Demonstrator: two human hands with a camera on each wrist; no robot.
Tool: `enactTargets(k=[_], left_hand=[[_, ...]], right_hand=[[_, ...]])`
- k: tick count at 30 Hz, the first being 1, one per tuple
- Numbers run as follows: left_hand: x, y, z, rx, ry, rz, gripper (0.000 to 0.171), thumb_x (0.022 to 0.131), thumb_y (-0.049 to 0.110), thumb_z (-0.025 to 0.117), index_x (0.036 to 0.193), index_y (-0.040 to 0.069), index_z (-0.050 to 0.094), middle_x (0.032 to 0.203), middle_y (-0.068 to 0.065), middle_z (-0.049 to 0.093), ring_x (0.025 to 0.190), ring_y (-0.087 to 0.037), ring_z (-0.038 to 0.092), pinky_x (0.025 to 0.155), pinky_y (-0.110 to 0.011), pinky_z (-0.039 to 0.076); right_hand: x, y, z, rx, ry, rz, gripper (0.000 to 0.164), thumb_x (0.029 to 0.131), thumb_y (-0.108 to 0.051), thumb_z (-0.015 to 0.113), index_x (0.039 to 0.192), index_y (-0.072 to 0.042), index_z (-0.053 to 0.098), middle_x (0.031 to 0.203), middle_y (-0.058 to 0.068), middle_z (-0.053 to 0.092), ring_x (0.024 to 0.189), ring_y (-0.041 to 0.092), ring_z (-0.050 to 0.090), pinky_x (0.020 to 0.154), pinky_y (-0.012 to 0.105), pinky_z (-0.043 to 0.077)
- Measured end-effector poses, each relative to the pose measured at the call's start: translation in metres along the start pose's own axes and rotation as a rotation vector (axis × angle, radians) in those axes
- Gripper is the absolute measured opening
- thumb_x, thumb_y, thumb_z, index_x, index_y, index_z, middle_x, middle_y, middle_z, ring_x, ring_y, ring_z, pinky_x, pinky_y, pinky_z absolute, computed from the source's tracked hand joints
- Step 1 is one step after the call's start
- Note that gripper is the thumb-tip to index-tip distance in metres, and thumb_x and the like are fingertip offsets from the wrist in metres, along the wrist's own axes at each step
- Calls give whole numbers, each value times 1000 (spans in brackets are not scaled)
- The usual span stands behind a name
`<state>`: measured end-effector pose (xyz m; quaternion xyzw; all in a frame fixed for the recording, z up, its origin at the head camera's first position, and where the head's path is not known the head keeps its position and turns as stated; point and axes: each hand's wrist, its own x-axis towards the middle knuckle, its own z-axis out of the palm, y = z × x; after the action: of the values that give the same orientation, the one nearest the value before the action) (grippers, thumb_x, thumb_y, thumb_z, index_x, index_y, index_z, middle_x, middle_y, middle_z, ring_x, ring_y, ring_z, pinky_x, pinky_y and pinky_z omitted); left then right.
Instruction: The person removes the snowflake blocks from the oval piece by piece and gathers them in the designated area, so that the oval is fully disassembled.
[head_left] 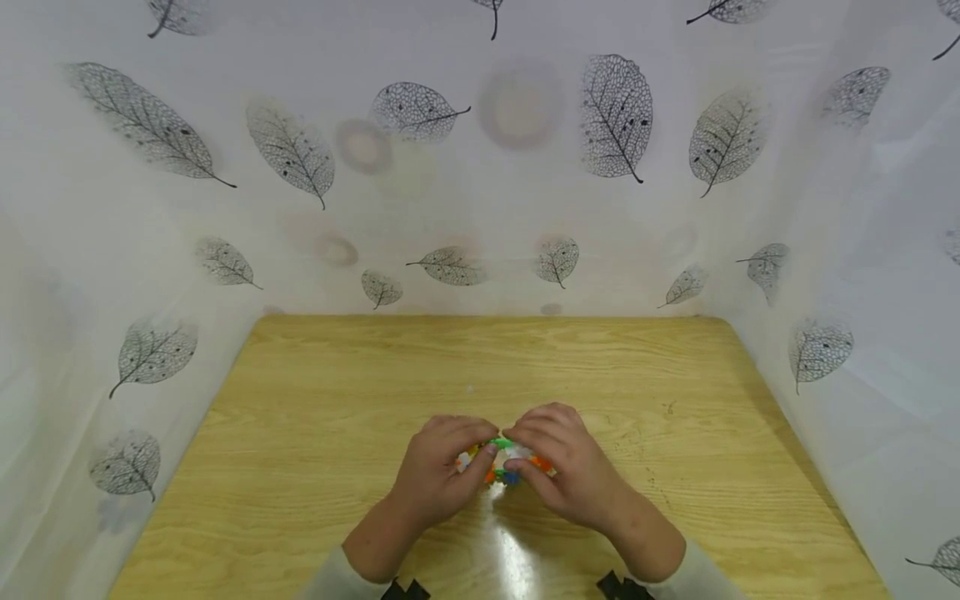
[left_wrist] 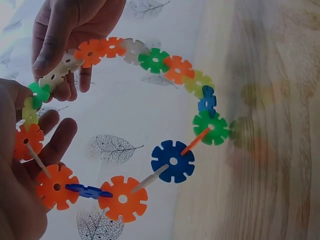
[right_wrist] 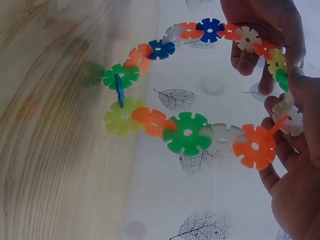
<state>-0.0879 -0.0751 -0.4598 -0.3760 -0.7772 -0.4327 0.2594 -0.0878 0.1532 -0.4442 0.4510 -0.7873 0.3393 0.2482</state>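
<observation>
Both hands hold a closed ring of interlocking plastic snowflake discs, notched around their edges and coloured orange, green, blue, yellow and white. My left hand pinches the ring near a yellow and a green disc. Close beside it, my right hand grips the neighbouring stretch, where a white disc shows between thumb and fingers. From the hands, the rest of the loop hangs down toward the tabletop, which mirrors its colours. In the head view the fingers cover much of the ring.
A wood-grain table lies under the hands, with light glaring off its near middle. Pale curtains printed with dark leaf skeletons surround its back and sides. Light sleeves cover the forearms at the near edge.
</observation>
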Motion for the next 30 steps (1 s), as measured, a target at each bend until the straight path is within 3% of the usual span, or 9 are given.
enactTargets(k=[3,9,16,21,26,30], left_hand=[[0,0,-1,1,10,19,15,93,6,68,102,16,75,102,5,76,90,-10,72,81,-38,56],[-2,-8,-11,-4,104,16,17,90,2,67,102,14,73,95,4,73,82,-13,64,76,-32,52],[-15,-12,-8,10,-50,-7,14,94,11,73,104,20,76,106,7,74,96,-12,67,83,-37,49],[-30,-13,-1,33,-92,11,13,91,14,77,103,19,77,107,9,73,98,-10,66,86,-37,49],[-41,-17,5,34,-129,39,16,92,18,79,107,19,77,108,10,73,100,-10,66,89,-38,48],[-49,-20,10,30,-183,15,18,90,19,81,106,22,76,108,13,72,102,-8,65,92,-38,47]], right_hand=[[0,2,-1,-4,-3,-8,31,101,-32,69,119,-8,73,110,-2,73,108,20,63,100,47,45],[-7,11,-12,37,33,37,30,102,-31,68,120,-7,72,109,-2,73,105,21,65,99,43,46],[-11,15,-17,66,36,54,33,101,-30,71,125,-7,71,113,-1,73,106,22,66,99,40,48],[-12,14,-17,57,46,49,34,102,-33,69,124,-7,71,113,0,74,105,23,66,99,40,48],[-11,13,-17,28,60,-13,37,101,-34,69,122,-4,72,113,3,74,103,23,67,98,42,48],[-10,14,-15,7,68,-61,37,100,-34,71,121,-3,72,112,4,74,103,23,67,97,43,48]])
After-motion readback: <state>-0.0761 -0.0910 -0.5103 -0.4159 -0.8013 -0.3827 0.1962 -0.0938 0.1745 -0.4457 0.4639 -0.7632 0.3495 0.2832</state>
